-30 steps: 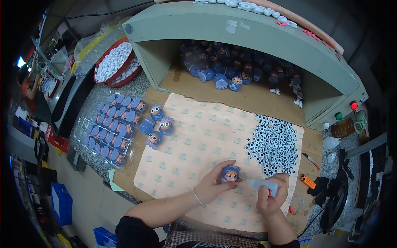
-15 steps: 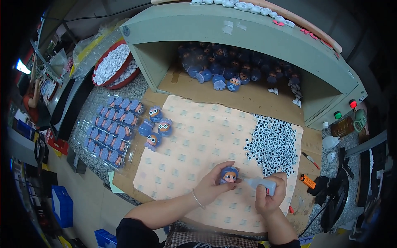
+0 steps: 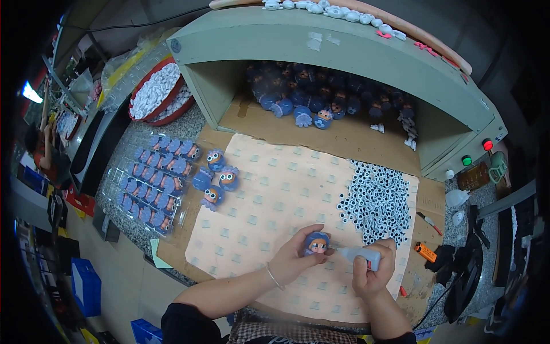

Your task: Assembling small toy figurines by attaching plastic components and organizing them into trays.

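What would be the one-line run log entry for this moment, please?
left hand: holds blue toy head | right hand: holds glue bottle, nozzle at head | googly eyes: piled right

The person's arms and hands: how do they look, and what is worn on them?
Both forearms are bare. The left hand has a thin bracelet at the wrist, and a dark sleeve covers the upper arm near the lower edge. The right hand shows no glove, ring or watch.
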